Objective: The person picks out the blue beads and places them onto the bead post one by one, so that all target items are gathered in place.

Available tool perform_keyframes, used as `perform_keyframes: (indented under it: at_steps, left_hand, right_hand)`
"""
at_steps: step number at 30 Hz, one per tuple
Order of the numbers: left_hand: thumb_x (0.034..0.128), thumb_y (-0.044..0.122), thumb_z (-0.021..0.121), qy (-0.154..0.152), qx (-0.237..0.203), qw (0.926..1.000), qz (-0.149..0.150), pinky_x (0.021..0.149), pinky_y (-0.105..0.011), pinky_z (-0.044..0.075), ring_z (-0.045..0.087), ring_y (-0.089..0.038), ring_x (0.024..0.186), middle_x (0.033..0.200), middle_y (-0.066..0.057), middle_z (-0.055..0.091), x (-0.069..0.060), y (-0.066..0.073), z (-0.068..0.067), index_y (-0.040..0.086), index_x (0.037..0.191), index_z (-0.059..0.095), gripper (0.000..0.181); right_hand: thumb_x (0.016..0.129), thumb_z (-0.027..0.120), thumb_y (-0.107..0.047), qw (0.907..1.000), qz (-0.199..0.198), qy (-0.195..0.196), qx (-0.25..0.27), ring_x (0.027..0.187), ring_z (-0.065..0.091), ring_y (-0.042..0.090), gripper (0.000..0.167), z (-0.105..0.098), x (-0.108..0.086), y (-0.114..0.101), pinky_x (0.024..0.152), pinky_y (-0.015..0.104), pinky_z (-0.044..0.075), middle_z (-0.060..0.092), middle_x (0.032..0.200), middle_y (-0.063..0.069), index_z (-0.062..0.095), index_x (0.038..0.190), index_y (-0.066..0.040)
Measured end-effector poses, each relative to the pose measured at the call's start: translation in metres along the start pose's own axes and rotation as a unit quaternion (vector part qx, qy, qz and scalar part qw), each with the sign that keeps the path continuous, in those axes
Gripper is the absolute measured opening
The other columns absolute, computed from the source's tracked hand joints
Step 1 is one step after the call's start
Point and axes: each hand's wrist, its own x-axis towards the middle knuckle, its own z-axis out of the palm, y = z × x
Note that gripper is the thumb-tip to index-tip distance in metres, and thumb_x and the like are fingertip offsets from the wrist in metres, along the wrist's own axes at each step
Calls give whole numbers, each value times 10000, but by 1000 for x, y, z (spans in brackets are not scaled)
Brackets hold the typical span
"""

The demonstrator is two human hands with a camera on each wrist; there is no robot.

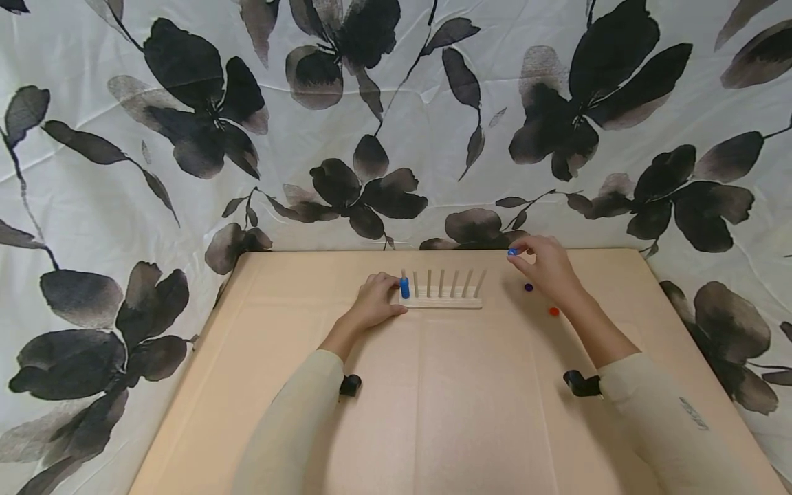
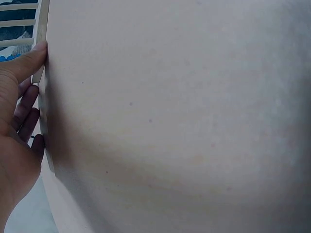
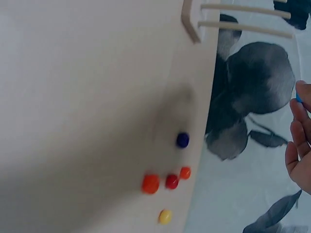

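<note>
A small wooden peg rack (image 1: pixel 442 303) with a row of upright pegs stands near the table's far edge. Blue beads (image 1: pixel 405 288) are stacked on its leftmost peg. My left hand (image 1: pixel 373 302) holds the rack's left end, and in the left wrist view its thumb (image 2: pixel 36 56) lies against the base. To the right of the rack and above the table, my right hand (image 1: pixel 547 268) pinches a blue bead (image 1: pixel 512 252) between thumb and fingertips. Only a sliver of that bead (image 3: pixel 299 98) shows in the right wrist view.
Loose beads lie on the table below the right hand: a dark blue bead (image 3: pixel 182 140), a large orange bead (image 3: pixel 150 184), a red bead (image 3: pixel 172 181), a small orange bead (image 3: pixel 185 173) and a yellow bead (image 3: pixel 165 216). Floral cloth (image 1: pixel 396 137) hangs behind the table (image 1: pixel 470 399).
</note>
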Motion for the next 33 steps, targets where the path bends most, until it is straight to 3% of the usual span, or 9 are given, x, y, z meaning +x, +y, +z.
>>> perform_keyframes:
  at_steps: [9, 24, 33]
  left_hand:
    - [859, 311, 856, -39, -9, 10000, -18, 1120, -494, 370, 464, -304, 1320, 1353, -105, 588, -1, 1, -1, 54, 1379, 618, 627]
    - [862, 303, 854, -61, -81, 9999, 14, 1124, -481, 366, 476, -295, 1304, 1362, -102, 588, -4, 2, 0, 64, 1363, 632, 598]
    - [863, 319, 853, -73, -2, 10000, 0, 1116, -480, 373, 475, -292, 1307, 1363, -99, 587, -6, 0, -2, 66, 1358, 634, 597]
  right_hand:
    - [933, 759, -97, 9981, -597, -65, 128, 1028, 603, 364, 180, 18, 14, -31, 908, 499, 431, 747, 1071, 178, 740, 1089, -11]
    - [930, 773, -134, 9960, -597, -379, 554, 1074, 588, 339, 205, 47, 18, -80, 931, 487, 465, 742, 1110, 139, 752, 1114, -46]
    - [946, 762, -165, 9946, -624, -676, 473, 1039, 580, 283, 168, 69, 23, -105, 879, 444, 490, 742, 1077, 87, 759, 1103, -106]
